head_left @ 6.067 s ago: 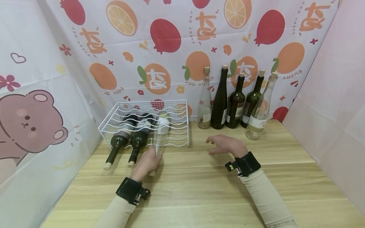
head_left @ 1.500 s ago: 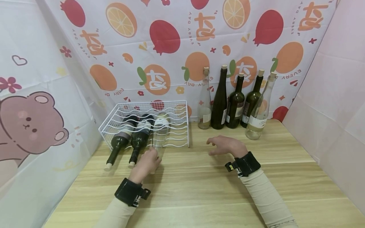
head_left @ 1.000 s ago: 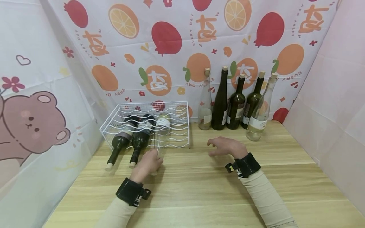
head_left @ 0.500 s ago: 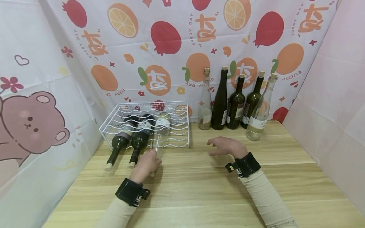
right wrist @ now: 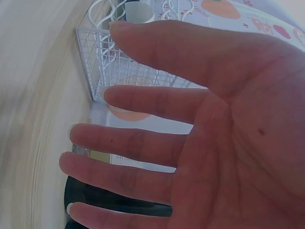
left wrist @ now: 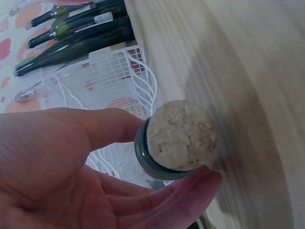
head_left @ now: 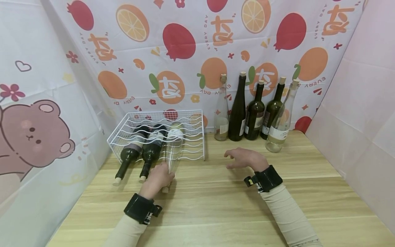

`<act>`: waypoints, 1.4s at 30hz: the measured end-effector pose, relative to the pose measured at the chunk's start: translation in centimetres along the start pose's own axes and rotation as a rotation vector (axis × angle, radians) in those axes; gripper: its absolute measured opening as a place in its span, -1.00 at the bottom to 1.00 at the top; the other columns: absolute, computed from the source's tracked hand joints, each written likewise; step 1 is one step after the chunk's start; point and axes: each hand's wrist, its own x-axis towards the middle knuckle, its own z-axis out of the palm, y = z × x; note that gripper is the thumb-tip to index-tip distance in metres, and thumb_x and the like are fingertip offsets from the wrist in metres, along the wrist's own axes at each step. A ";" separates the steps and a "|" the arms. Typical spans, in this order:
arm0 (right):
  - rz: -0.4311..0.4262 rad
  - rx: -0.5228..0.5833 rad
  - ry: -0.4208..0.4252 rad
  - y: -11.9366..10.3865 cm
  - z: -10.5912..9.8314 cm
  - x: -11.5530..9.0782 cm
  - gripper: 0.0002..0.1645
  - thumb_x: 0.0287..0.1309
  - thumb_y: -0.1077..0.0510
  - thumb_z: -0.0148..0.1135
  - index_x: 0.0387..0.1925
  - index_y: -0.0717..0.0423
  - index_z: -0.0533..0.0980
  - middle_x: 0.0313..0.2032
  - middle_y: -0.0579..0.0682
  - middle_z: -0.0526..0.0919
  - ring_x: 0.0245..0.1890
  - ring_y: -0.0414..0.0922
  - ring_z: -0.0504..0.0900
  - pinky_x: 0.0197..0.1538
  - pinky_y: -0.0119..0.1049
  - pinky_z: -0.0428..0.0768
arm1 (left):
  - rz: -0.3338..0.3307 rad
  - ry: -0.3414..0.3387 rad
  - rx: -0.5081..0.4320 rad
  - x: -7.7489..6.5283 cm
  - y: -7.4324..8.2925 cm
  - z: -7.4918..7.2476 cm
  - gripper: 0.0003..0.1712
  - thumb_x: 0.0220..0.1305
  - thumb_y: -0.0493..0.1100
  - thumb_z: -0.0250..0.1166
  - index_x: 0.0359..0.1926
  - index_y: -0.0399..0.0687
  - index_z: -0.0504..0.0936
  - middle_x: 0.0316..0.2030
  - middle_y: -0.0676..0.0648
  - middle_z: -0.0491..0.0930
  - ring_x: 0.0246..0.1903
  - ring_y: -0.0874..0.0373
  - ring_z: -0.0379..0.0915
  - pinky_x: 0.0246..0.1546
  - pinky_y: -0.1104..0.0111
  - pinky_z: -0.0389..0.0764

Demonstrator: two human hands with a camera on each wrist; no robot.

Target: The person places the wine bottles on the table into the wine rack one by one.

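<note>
biggest thing here is one fruit-print curtain (head_left: 197, 48) across the back, with one wood-grain counter (head_left: 216, 209) in front. on that sits one white wire rack (head_left: 192, 118), and i count eight bottles total: three lying in the rack, five upright on the right near the curtain.

the upright five: three dark, a tall dark bottle (head_left: 237, 118), a shorter dark bottle (head_left: 254, 115) and a rear dark bottle (head_left: 272, 109), with two clear ones at the ends, a left-end clear bottle (head_left: 221, 121) and a right-end clear bottle (head_left: 278, 128) (that last one stands a bit forward of the others).

in the rack: an outer dark bottle (head_left: 131, 152), a middle dark bottle (head_left: 152, 149), then the labelled clear bottle (head_left: 174, 149) on the right of the three. all three necks poke out the front.

two hands. the left hand (head_left: 158, 178) has its fingers wrapped round the neck of the labelled clear bottle, thumb on the other side. the right hand (head_left: 246, 158) has its fingers loose and spread, between the rack and the upright bottles.

two black wrist straps, left strap (head_left: 139, 208) and right strap (head_left: 267, 177). smallest: eight corks, one per bottle, the gripped one's cork (left wrist: 182, 135) filling the left wrist view.
</note>
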 end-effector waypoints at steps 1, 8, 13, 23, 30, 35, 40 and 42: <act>0.003 0.001 0.000 0.0 -0.1 0.0 -0.34 0.41 -0.04 0.27 0.41 0.14 0.40 0.32 0.28 0.55 0.32 0.20 0.54 0.29 0.06 0.55 | -0.003 -0.004 0.002 0.0 0.0 0.0 -0.65 0.31 -0.12 0.29 -0.18 -0.41 0.49 -0.34 -0.28 0.58 -0.31 -0.22 0.60 -0.24 -0.05 0.62; 0.027 0.003 0.021 0.6 -0.6 -0.5 -0.35 0.39 -0.06 0.28 0.39 0.10 0.41 0.31 0.27 0.56 0.31 0.19 0.55 0.28 0.06 0.55 | -0.003 -0.010 0.033 0.0 0.1 -0.1 -0.57 0.30 -0.10 0.31 -0.14 -0.46 0.47 -0.32 -0.32 0.59 -0.30 -0.29 0.62 -0.26 -0.06 0.63; 0.016 0.039 0.034 1.5 -1.3 -1.0 -0.34 0.39 -0.04 0.28 0.40 0.11 0.40 0.31 0.32 0.54 0.32 0.24 0.54 0.27 0.09 0.56 | -0.025 -0.019 0.058 -0.5 0.6 -0.7 -0.58 0.30 -0.06 0.32 -0.14 -0.40 0.50 -0.28 -0.34 0.63 -0.28 -0.32 0.64 -0.33 -0.06 0.63; 0.017 0.102 0.144 4.7 -2.8 -3.3 -0.29 0.37 -0.03 0.31 0.40 0.22 0.38 0.26 0.36 0.56 0.30 0.31 0.53 0.22 0.13 0.58 | -0.005 0.016 0.093 -2.3 2.4 -2.7 -0.69 0.28 -0.01 0.31 -0.45 -0.12 0.49 -0.40 -0.16 0.55 -0.45 -0.10 0.51 -0.52 0.03 0.50; 0.082 0.147 0.201 6.9 -4.1 -5.7 -0.28 0.38 -0.04 0.30 0.38 0.28 0.38 0.25 0.42 0.55 0.25 0.34 0.56 0.18 0.12 0.62 | 0.137 0.008 0.043 -3.3 4.2 -3.7 -0.50 0.28 0.00 0.40 0.14 -0.20 0.62 -0.03 -0.26 0.69 -0.10 -0.24 0.65 -0.23 -0.06 0.65; 0.106 0.172 0.223 8.5 -4.6 -7.0 -0.26 0.38 -0.06 0.29 0.37 0.32 0.37 0.25 0.46 0.53 0.26 0.36 0.53 0.21 0.17 0.58 | 0.226 -0.066 -0.010 -3.9 5.3 -4.0 -0.35 0.29 -0.02 0.42 0.30 -0.26 0.54 0.25 -0.30 0.60 0.22 -0.29 0.54 0.24 -0.11 0.54; 0.099 0.234 0.252 10.8 -4.5 -7.9 -0.23 0.38 -0.06 0.28 0.38 0.37 0.34 0.27 0.47 0.51 0.31 0.39 0.48 0.25 0.22 0.55 | 0.315 -0.106 -0.046 -4.3 5.9 -3.8 -0.38 0.27 -0.05 0.45 0.27 -0.25 0.57 0.22 -0.28 0.62 0.23 -0.27 0.54 0.28 -0.09 0.52; 0.107 0.257 0.266 11.7 -4.5 -8.3 -0.20 0.37 -0.07 0.28 0.39 0.38 0.32 0.29 0.48 0.49 0.32 0.40 0.46 0.26 0.24 0.54 | 0.359 -0.129 -0.065 -4.5 6.1 -3.6 -0.40 0.27 -0.07 0.45 0.26 -0.25 0.59 0.17 -0.28 0.64 0.20 -0.25 0.55 0.26 -0.08 0.53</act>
